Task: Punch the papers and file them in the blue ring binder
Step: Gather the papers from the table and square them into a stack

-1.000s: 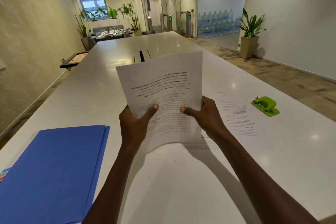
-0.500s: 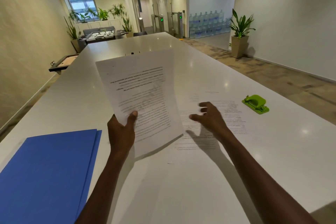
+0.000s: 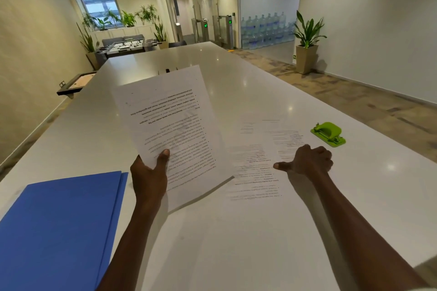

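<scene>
A left hand [image 3: 148, 178] pinches a printed sheet [image 3: 172, 130] and holds it tilted above the white table [image 3: 236, 243]. The right hand [image 3: 307, 160], fingers curled, rests on loose papers [image 3: 257, 172], apparently gathering them. The green punch [image 3: 328, 134] waits far right; the blue binder [image 3: 56, 229] lies shut, near left.

Bright ceiling lights glare off the glossy table [image 3: 272, 82]; soft shadows below the arms, wide-angle bending at edges.

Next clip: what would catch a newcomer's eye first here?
The printed sheets raised mid-frame, pinched at the lower corner in the left hand. Then the blue binder lying closed at lower left, and the bright green hole punch on the white table to the right, beyond the right hand.
</scene>
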Tool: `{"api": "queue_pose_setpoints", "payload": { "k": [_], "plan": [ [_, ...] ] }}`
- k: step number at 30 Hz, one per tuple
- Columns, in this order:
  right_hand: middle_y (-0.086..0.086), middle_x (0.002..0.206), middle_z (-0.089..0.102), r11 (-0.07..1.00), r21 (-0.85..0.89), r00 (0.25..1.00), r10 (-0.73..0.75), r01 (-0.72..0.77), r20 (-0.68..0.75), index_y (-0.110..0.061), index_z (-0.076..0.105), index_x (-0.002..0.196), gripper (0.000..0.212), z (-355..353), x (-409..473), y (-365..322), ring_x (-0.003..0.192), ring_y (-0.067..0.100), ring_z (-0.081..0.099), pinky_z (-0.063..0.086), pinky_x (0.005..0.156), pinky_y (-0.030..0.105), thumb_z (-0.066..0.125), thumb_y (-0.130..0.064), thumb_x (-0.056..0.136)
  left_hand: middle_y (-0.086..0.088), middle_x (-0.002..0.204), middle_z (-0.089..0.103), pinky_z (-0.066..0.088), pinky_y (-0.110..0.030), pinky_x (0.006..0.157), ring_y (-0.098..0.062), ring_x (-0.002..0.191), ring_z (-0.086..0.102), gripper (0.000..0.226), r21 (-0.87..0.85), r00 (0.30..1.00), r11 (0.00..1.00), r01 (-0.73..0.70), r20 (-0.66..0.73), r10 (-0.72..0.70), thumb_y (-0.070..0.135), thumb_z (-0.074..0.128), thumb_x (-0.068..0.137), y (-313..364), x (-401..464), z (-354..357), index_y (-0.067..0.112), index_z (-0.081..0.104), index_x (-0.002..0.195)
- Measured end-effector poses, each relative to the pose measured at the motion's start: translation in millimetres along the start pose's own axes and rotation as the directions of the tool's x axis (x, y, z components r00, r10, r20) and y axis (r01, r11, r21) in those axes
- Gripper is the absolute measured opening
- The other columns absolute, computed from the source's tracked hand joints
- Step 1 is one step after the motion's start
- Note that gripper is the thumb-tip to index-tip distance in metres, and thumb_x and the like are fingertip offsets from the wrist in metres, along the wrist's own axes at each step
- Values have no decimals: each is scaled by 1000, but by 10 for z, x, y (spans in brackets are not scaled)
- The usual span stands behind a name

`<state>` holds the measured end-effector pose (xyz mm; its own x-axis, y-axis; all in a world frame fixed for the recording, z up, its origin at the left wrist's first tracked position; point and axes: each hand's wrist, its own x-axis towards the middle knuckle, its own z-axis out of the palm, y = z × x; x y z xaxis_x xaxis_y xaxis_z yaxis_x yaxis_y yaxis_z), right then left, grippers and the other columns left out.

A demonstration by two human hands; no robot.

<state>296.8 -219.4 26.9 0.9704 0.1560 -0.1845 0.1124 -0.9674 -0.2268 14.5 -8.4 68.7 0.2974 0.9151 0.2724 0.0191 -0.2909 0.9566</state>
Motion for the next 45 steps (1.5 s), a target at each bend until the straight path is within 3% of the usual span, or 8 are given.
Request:
{"api": "queue_pose_setpoints", "payload": {
  "k": [15, 21, 27, 30, 35, 40, 42, 45],
  "plan": [
    [23, 134, 42, 991, 80, 990, -116, 110, 83, -9, 33, 134, 112, -137, 22, -79, 126, 42, 38, 38, 98, 49, 88, -56, 48, -2, 109, 63, 57, -26, 62, -10, 83, 65, 43, -36, 998, 999, 25, 66, -22, 23, 67, 88, -11, -57, 126, 14, 52, 128],
    [24, 126, 56, 907, 373, 975, -220, 197, 18, -8, 31, 137, 92, -245, 33, -39, 114, 40, 54, 44, 83, 38, 85, -20, 63, -3, 108, 64, 59, -30, 65, -13, 84, 66, 43, -33, 997, 999, 23, 74, -21, 23, 68, 88, 16, 1, 71, 15, 53, 127],
    [20, 118, 59, 789, 541, 952, -189, 292, -239, 1, 54, 117, 60, -507, 20, -4, 106, 36, 57, 42, 73, 34, 81, -15, 66, 2, 105, 62, 54, -15, 54, -2, 79, 62, 39, -5, 995, 1000, 13, 98, -13, 21, 66, 90, 5, 19, 90, 16, 53, 126],
    [13, 84, 60, 807, 416, 873, -232, 419, -429, -9, 53, 76, 35, -715, -104, -53, 81, 33, 57, 31, 62, 31, 83, -25, 65, 1, 109, 61, 50, -15, 58, 0, 81, 60, 37, 11, 993, 1000, 7, 120, -8, 16, 61, 94, -4, 18, 150, 15, 51, 129],
    [11, 84, 69, 775, 276, 695, -273, 569, -665, -13, 61, 79, 24, -1101, -378, -220, 72, 29, 59, 41, 59, 32, 73, -33, 72, -2, 113, 58, 51, -17, 63, -13, 92, 60, 37, 28, 986, 1000, 6, 167, -10, 12, 55, 97, -32, 29, 260, 14, 48, 133],
    [2, 75, 64, 585, 299, 575, -368, 754, -730, -10, 64, 75, 24, -1482, -767, -342, 61, 12, 53, 39, 52, 20, 77, -29, 70, -2, 114, 58, 52, -17, 65, -18, 99, 59, 38, 8, 981, 999, 45, 190, -46, 11, 55, 97, -35, 61, 343, 15, 47, 134],
    [-5, 71, 63, 437, 441, 603, -366, 784, -709, -16, 63, 72, 20, -1591, -930, -373, 57, 1, 54, 36, 49, 9, 81, -26, 69, -2, 113, 59, 54, -19, 64, -18, 98, 61, 37, -6, 978, 998, 61, 198, -59, 12, 56, 96, -42, 86, 365, 17, 48, 132],
    [-2, 83, 73, 193, 675, 688, -385, 712, -615, -14, 72, 84, 21, -1673, -1038, -405, 68, 7, 68, 54, 59, 21, 84, -18, 68, -1, 114, 60, 56, -22, 64, -19, 99, 62, 38, -50, 973, 991, 123, 203, -111, 12, 56, 96, -34, 114, 400, 17, 48, 133]
  ]
}}
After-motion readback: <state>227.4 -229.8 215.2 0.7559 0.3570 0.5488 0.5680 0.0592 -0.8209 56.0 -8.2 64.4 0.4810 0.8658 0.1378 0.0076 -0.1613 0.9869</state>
